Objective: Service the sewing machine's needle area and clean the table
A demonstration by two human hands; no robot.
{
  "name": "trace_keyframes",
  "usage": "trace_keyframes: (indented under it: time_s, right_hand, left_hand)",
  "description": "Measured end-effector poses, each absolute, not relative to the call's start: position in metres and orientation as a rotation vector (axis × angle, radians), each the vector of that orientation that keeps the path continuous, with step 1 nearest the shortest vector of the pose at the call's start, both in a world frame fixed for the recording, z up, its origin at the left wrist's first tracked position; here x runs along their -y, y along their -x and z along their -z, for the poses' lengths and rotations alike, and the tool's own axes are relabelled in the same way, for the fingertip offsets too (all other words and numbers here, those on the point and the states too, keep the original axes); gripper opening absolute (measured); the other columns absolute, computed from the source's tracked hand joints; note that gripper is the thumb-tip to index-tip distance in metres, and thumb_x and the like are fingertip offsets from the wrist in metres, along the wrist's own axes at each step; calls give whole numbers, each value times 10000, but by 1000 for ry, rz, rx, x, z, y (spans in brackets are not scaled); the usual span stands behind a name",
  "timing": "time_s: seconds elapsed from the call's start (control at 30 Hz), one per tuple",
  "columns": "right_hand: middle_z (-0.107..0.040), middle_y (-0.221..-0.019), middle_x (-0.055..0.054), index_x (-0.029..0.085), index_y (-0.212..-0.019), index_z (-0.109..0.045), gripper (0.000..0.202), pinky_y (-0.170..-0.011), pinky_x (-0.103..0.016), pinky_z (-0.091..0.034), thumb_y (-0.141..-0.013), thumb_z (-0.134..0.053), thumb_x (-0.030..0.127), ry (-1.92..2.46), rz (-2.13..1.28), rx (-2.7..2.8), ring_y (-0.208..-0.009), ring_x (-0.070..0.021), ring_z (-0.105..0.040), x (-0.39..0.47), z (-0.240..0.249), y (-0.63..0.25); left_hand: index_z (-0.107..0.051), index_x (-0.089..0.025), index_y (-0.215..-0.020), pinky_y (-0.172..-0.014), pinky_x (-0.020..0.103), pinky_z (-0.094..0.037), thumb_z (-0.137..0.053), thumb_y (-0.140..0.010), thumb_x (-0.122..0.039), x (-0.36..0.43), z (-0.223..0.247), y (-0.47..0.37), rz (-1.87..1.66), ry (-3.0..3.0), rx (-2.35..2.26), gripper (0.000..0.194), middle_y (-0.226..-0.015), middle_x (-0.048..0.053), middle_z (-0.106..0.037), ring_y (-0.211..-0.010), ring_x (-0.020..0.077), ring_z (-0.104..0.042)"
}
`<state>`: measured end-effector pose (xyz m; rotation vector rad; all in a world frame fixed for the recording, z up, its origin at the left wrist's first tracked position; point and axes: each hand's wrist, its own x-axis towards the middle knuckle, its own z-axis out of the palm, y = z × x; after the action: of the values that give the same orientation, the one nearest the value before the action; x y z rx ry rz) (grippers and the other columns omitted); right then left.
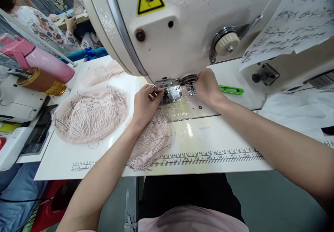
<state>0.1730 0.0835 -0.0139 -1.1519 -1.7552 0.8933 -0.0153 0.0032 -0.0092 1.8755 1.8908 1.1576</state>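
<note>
The left hand (144, 103) pinches the pink lace piece (152, 139) at the presser foot (167, 85), feeding it straight; the right hand (207, 87), at three o'clock, rests there, grip hidden. Lace trails toward six o'clock across the desk (221, 134).

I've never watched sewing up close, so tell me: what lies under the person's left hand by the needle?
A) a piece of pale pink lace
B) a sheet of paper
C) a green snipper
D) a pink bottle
A: the left hand rests on the pale pink lace piece, fingertips at the presser foot.
</note>
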Motion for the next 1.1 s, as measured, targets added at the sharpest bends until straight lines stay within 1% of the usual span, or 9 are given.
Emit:
trace_keyframes:
  time_s: [0.1, 0.27, 0.43, 0.53, 0.7, 0.8, 0.9, 1.03, 1.1]
  right_hand:
    - [-514, -529, 1, 187, -615, -580, 175, -492, -299, -442, -738, -670, 274, 1179, -1074, 1595, -497, -121, -506, -84, 13, -172]
    - [-584, -627, -38, 197, -623, -568, 311, -516, -331, -504, -673, -791, 408, 1093, -1373, 1322, -582, -161, -585, -76, 6, -168]
    - [-605, -711, -30, 206, -682, -518, 349, -518, -293, -514, -705, -778, 438, 990, -1644, 1250, -688, -185, -660, -66, -4, -167]
    - [-627, -722, -23, 206, -705, -511, 348, -524, -268, -507, -685, -784, 421, 961, -1752, 1260, -710, -189, -681, -60, -10, -167]
    - [-651, -711, -31, 188, -729, -588, 358, -584, -287, -518, -641, -839, 427, 923, -1717, 1455, -663, -167, -639, -57, -5, -166]
    - [-628, -644, -25, 179, -681, -622, 342, -604, -313, -493, -722, -791, 474, 924, -1542, 1748, -604, -156, -586, -56, 1, -167]
    - [-628, -631, -18, 183, -707, -641, 306, -655, -335, -481, -816, -705, 462, 922, -1391, 1930, -601, -156, -575, -54, 4, -169]
    - [-620, -654, 4, 188, -793, -625, 276, -667, -340, -488, -822, -693, 454, 845, -1410, 1930, -608, -152, -574, -55, 5, -169]
    - [-619, -670, 7, 184, -822, -620, 291, -654, -337, -489, -811, -699, 464, 832, -1447, 1916, -604, -149, -573, -56, 6, -168]
  left_hand:
    - [-741, -181, -810, -598, 245, -453, -672, -825, -174, -2, 10, 17, -1158, -1884, -1887, 71, -893, 23, -741, -626, 97, -555]
    - [-736, -199, -802, -607, 276, -437, -681, -826, -216, 1, 7, 17, -1108, -1908, -1973, 63, -838, 21, -719, -667, 127, -570]
    - [-736, -227, -823, -606, 297, -413, -676, -841, -241, 8, 4, 12, -989, -2080, -1968, 64, -808, 13, -701, -656, 141, -568]
    - [-725, -231, -841, -642, 306, -408, -655, -870, -254, 11, 6, 9, -942, -2244, -1948, 79, -795, 4, -702, -664, 145, -586]
    - [-688, -218, -845, -672, 304, -402, -657, -872, -265, 15, 8, 7, -969, -2343, -1931, 62, -757, -14, -691, -670, 145, -606]
    - [-670, -222, -875, -685, 303, -409, -657, -865, -262, 17, 6, 9, -923, -2289, -1940, 43, -789, -19, -698, -696, 151, -620]
    - [-665, -226, -916, -708, 316, -415, -662, -863, -262, 18, 3, 11, -861, -2251, -1961, 64, -841, -13, -712, -715, 158, -624]
    - [-680, -236, -1025, -729, 326, -421, -676, -854, -241, 19, 1, 11, -841, -2238, -1930, 170, -886, -10, -720, -746, 165, -633]
    - [-699, -243, -1035, -737, 327, -423, -679, -857, -242, 18, 1, 11, -843, -2240, -1901, 179, -891, -9, -717, -753, 166, -634]
